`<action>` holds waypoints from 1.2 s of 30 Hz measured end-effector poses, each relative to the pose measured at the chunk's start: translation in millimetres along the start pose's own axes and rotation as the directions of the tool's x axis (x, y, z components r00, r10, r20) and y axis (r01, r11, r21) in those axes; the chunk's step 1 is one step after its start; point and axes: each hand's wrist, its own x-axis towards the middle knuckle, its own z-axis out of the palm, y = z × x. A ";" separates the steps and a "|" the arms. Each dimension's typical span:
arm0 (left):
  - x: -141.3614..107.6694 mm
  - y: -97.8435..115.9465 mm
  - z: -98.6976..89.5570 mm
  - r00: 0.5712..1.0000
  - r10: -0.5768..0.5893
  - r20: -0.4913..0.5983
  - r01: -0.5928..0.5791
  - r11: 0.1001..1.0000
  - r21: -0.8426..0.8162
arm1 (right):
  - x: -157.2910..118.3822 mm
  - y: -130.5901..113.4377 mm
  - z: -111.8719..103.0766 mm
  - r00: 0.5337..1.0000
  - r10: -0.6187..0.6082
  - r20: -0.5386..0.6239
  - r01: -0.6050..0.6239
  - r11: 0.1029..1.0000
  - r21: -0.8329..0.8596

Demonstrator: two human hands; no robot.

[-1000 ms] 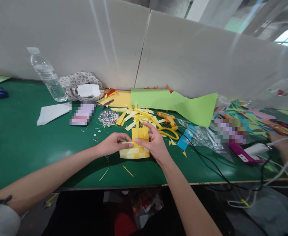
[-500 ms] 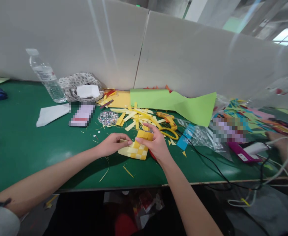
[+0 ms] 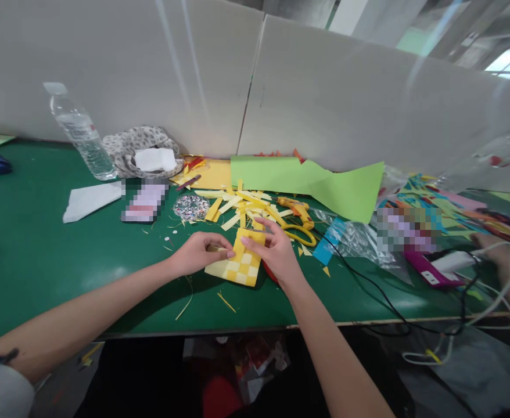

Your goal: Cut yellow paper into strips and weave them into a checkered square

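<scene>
Between my hands is a woven yellow-and-cream paper piece [image 3: 243,270], checkered at its lower right, with plain cream strips running out to the left. My right hand [image 3: 276,248] grips its upper right edge, thumb in front and fingers behind. Thumb and fingers of my left hand [image 3: 209,252] pinch the piece at its upper left, beside the weave. Just behind it lies a heap of loose yellow and cream paper strips [image 3: 241,208]. Something red, partly hidden, shows under my right hand.
A yellow glue gun [image 3: 297,211], yellow-handled scissors [image 3: 301,235] and green paper [image 3: 307,183] lie behind. Left are a water bottle [image 3: 83,136], a phone [image 3: 145,202] and a dish of beads [image 3: 191,207]. A black cable [image 3: 359,278] crosses the right side, near another person's hand [image 3: 494,247].
The woven piece has tilted, so more of its checkered face shows. My left hand has shifted slightly up, and both hands keep their hold.
</scene>
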 end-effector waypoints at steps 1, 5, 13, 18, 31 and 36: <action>0.3 -0.1 -0.1 1.000 -0.006 -0.014 0.005 1.000 -0.021 | 0.5 -1.1 -1.8 1.000 0.006 -0.006 -0.006 1.000 0.023; 1.1 1.5 0.8 0.998 -0.053 -0.034 0.050 0.996 -0.069 | 2.3 -2.2 -7.1 0.999 -0.004 -0.037 0.007 0.997 0.080; -0.5 3.2 2.9 0.991 -0.096 0.088 0.111 0.977 -0.181 | -4.3 4.3 9.0 0.989 -0.081 0.125 0.085 0.996 -0.025; 1.5 3.9 0.5 0.985 -0.172 -0.028 0.161 0.960 -0.231 | -5.4 2.8 10.8 0.993 -0.097 0.067 0.102 0.992 -0.078; 0.1 6.5 -2.8 0.983 -0.169 -0.069 0.130 0.913 -0.386 | -12.9 -3.3 9.6 0.985 -0.119 0.125 0.145 0.965 -0.219; 3.5 2.6 -4.1 0.975 -0.202 -0.094 0.138 0.878 -0.457 | -19.2 -5.9 10.8 0.944 -0.289 0.161 0.330 0.862 -0.384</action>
